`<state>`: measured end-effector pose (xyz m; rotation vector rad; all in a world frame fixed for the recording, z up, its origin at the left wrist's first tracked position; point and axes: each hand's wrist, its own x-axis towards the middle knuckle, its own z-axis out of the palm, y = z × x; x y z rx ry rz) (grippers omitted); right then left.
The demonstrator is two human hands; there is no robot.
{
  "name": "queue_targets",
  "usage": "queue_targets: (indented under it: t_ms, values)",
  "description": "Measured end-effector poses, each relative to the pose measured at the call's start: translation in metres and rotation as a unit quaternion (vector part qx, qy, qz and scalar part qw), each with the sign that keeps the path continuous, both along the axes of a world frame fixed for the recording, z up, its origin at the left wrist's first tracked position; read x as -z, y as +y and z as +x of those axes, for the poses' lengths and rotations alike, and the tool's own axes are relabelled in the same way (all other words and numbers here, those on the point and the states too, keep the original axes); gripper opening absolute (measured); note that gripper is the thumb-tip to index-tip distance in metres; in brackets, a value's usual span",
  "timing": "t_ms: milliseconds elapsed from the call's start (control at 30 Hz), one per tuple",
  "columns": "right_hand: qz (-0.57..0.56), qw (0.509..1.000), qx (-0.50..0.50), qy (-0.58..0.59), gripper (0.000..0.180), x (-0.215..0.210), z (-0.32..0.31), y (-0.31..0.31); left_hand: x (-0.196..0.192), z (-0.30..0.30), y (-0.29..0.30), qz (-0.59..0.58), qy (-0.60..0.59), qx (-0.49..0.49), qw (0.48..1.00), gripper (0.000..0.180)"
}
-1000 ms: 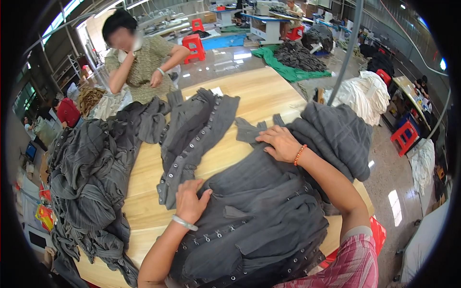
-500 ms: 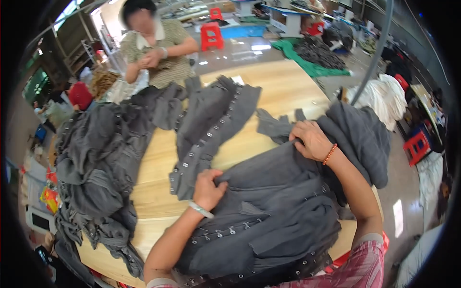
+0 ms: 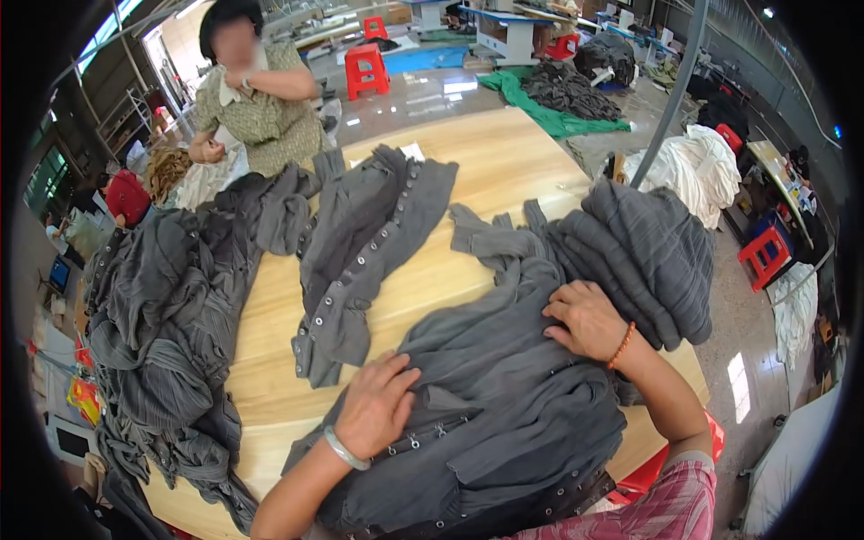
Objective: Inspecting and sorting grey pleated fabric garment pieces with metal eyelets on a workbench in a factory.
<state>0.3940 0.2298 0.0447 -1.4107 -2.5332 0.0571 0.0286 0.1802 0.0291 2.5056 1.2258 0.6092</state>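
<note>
Your left hand [image 3: 376,407] and right hand [image 3: 587,319] press open-palmed, gripping nothing, on the grey garment [image 3: 504,414] at the bench's [image 3: 486,171] near edge, holding it flat.

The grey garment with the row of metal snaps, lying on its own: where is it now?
In the head view, the snap garment lies mid-table on the wooden table, ahead of the left hand, between the left-hand heap and the right-hand stack.

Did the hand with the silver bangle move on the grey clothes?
Cannot tell. The left hand lies flat on the grey garment near its row of studs, as before; the head camera shifted, so the table edge gives no sure change.
</note>
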Motion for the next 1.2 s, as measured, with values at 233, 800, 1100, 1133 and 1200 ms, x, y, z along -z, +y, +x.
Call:
queue_targets:
  t_ms: [233,800,1100,1133,1200]
  values:
    - [-0.037,0.989,-0.065,0.125,0.049,0.037,-0.042,-0.010,0.009,0.044,-0.012,-0.003,-0.001,0.042,0.999,0.072]
    - [-0.061,0.986,-0.053,0.144,0.044,0.060,-0.053,-0.007,0.049,0.045,-0.008,-0.075,0.054,0.054,0.994,0.078]
    - [-0.070,0.983,-0.056,0.158,0.044,0.054,-0.050,-0.019,0.045,0.049,-0.020,-0.085,0.066,0.055,0.993,0.079]
    - [-0.073,0.983,-0.057,0.157,0.044,0.054,-0.051,-0.021,0.046,0.048,-0.021,-0.080,0.060,0.054,0.993,0.079]
    - [-0.067,0.984,-0.053,0.153,0.043,0.055,-0.052,-0.023,0.049,0.048,-0.023,-0.076,0.045,0.057,0.994,0.079]
